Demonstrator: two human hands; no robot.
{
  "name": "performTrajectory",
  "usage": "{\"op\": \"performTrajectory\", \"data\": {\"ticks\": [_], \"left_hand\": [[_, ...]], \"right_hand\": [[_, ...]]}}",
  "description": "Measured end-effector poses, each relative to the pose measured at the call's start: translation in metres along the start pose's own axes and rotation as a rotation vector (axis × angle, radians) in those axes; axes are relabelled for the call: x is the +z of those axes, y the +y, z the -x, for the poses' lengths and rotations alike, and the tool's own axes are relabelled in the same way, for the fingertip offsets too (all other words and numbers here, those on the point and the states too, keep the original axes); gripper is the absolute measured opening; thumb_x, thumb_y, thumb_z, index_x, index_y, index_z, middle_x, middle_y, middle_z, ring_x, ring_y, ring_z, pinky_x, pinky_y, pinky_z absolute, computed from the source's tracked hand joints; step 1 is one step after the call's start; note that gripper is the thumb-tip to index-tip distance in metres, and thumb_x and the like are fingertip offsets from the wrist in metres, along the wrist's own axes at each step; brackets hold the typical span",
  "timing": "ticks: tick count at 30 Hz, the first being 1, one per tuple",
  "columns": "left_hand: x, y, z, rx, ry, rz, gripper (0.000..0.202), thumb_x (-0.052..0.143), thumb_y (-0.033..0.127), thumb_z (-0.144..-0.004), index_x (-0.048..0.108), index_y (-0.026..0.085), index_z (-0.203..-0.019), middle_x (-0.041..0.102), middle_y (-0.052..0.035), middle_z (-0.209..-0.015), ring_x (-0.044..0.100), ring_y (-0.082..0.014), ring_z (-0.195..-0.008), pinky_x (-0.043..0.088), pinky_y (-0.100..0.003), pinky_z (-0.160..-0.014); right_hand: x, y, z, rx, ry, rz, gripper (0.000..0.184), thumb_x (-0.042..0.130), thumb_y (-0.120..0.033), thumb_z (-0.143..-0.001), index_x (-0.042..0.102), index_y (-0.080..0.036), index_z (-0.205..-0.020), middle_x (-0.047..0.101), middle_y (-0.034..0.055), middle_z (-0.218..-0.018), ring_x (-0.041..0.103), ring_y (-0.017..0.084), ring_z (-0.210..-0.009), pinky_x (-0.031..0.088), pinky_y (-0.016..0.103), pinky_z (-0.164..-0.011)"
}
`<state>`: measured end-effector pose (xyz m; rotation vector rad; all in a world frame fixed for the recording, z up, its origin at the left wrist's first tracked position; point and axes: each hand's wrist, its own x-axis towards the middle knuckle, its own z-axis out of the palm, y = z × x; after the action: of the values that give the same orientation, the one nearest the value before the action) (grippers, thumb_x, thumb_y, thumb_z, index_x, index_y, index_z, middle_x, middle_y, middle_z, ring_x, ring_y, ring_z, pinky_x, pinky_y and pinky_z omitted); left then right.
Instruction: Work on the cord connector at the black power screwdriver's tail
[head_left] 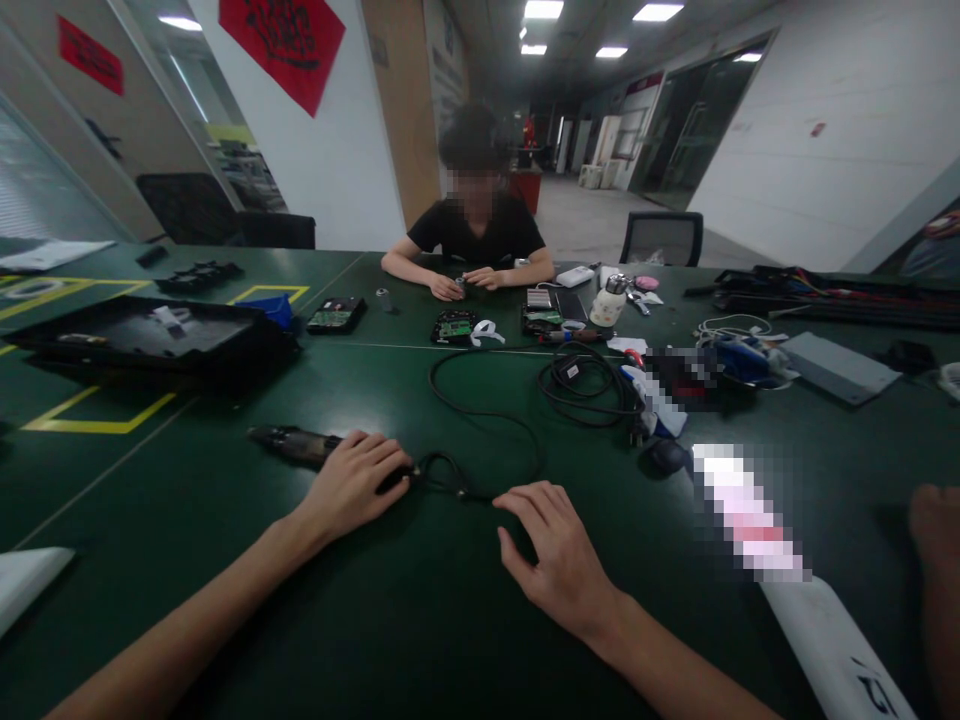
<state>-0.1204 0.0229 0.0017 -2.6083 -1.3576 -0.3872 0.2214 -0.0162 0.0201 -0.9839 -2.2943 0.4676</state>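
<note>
My left hand [358, 480] is closed over the rear part of a dark corded tool, which looks like an electric screwdriver [296, 445]. It lies on the green table with its narrow end pointing left. From its right end runs a thin black cord [442, 485], which loops on the table and bends away toward a coil. My right hand [555, 555] rests to the right, fingers curved and thumb apart, with nothing between them. Its index fingertip is at the cord; I cannot tell whether it touches.
A coiled black cable [589, 390] lies ahead. At left is a large black tray [150, 335]. Circuit parts [454, 325] and a floral bottle [609, 302] stand farther off. A person in black [480, 225] handles a small part opposite. A white blade-like panel [832, 630] is near right.
</note>
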Motion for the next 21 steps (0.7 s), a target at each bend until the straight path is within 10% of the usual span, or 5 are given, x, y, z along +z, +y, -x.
{"op": "performTrajectory", "data": {"ticks": [8, 21], "left_hand": [[0.015, 0.114, -0.050, 0.129, 0.023, 0.115, 0.016, 0.057, 0.036, -0.100, 0.064, 0.022, -0.103, 0.068, -0.0040, -0.101, 0.060, -0.0235, -0.097, 0.041, -0.044, -0.092], [0.008, 0.084, -0.049, 0.067, 0.063, 0.093, 0.030, 0.055, 0.041, -0.104, 0.063, 0.027, -0.129, 0.067, -0.0062, -0.123, 0.060, -0.0251, -0.106, 0.042, -0.043, -0.090]], "right_hand": [[0.011, 0.015, 0.005, 0.050, -0.075, 0.128, 0.010, 0.061, -0.012, -0.100, 0.065, -0.021, -0.104, 0.068, 0.0064, -0.107, 0.060, 0.026, -0.103, 0.045, 0.043, -0.091], [0.007, 0.014, 0.005, 0.149, 0.003, 0.221, 0.015, 0.047, -0.012, -0.108, 0.059, -0.020, -0.110, 0.068, 0.0042, -0.102, 0.063, 0.022, -0.087, 0.042, 0.036, -0.076]]}}
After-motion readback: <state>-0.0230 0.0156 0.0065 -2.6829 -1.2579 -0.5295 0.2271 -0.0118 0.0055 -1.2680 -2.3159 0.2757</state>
